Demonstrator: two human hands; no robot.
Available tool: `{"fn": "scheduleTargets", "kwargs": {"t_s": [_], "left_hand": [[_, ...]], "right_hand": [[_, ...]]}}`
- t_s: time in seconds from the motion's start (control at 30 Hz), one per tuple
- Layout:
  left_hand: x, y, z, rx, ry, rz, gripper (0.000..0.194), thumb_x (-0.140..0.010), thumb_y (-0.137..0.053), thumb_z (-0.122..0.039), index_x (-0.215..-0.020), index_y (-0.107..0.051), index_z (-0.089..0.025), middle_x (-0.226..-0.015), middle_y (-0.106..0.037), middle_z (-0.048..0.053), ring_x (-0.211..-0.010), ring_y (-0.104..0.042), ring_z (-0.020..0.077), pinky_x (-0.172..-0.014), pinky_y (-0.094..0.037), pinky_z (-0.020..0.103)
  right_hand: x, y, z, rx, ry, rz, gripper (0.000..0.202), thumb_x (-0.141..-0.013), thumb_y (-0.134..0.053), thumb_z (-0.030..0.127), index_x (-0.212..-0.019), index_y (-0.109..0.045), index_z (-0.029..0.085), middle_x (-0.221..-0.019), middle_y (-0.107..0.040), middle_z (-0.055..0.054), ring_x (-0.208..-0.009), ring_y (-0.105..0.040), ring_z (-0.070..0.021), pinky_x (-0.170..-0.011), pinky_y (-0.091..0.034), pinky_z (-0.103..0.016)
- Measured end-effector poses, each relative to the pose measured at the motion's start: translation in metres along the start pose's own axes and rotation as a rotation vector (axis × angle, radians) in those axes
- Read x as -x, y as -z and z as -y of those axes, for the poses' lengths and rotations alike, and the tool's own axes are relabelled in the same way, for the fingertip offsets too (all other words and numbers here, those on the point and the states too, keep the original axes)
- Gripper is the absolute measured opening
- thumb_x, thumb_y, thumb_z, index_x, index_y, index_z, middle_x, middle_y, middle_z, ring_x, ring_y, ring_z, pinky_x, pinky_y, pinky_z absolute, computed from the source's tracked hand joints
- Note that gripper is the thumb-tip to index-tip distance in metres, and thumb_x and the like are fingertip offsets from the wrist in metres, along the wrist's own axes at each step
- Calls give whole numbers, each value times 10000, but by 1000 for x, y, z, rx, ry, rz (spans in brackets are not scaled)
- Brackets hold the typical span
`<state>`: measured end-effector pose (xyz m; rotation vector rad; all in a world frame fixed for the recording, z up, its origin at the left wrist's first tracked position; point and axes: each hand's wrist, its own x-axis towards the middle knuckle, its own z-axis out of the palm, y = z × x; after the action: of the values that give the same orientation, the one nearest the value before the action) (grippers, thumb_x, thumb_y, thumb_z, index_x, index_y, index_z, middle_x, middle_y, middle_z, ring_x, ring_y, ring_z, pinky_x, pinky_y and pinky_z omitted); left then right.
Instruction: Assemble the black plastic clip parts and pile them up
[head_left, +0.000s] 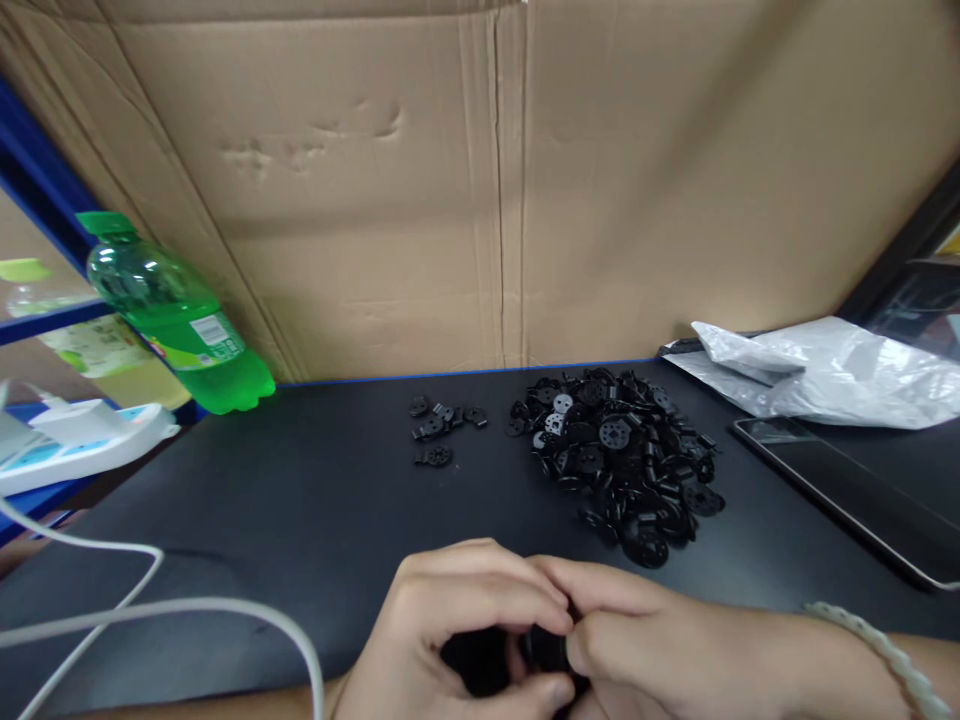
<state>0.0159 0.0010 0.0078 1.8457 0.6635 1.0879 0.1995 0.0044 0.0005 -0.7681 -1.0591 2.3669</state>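
Close to the table's front edge, my left hand [457, 630] and my right hand [645, 630] meet, their fingertips touching. Between them they grip a small black plastic part [546, 648], mostly covered by the fingers. Beyond my right hand lies a big heap of black round plastic parts [615, 460], several with holes through their discs. A smaller group of similar black parts [442, 425] is spread out to the left of the heap, with one single part [435, 457] a little nearer to me.
A green soda bottle [180, 310] leans at the back left, near a white power strip [90, 445]. A white cable [225, 605] loops across the front left. On the right are a phone [847, 500] and a white plastic bag [832, 370]. Cardboard [375, 200] walls the back.
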Motion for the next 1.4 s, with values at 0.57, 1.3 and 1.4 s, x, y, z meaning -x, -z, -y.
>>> {"fn": "scheduleTargets", "kwargs": {"t_s": [0.57,1.3,1.4], "left_hand": [[-8,-8,2,-49,87,-117,279,-570,-687,49,-759,-793,-127,-781,-776,98,-588,-691,163,-472,-559,181],[-12,1,8,81,288,-293,118,-670,-633,-23,-677,-669,-135,-680,-662,2,-585,-621,105,-548,-530,181],[-13,5,8,117,276,-302,143,-721,-670,-24,-797,-709,-138,-815,-705,29,-729,-675,136,-643,-573,188]], "right_hand": [[-10,1,-5,-150,95,77,160,-719,-638,179,-864,-578,150,-837,-559,9,-606,-522,-67,-620,-432,-262],[-14,1,1,-197,195,51,150,-800,-562,87,-919,-646,123,-795,-545,4,-653,-483,-91,-783,-564,-426],[-12,3,6,-158,213,79,194,-811,-578,99,-988,-645,142,-925,-570,-23,-746,-551,-112,-810,-564,-432]]}}
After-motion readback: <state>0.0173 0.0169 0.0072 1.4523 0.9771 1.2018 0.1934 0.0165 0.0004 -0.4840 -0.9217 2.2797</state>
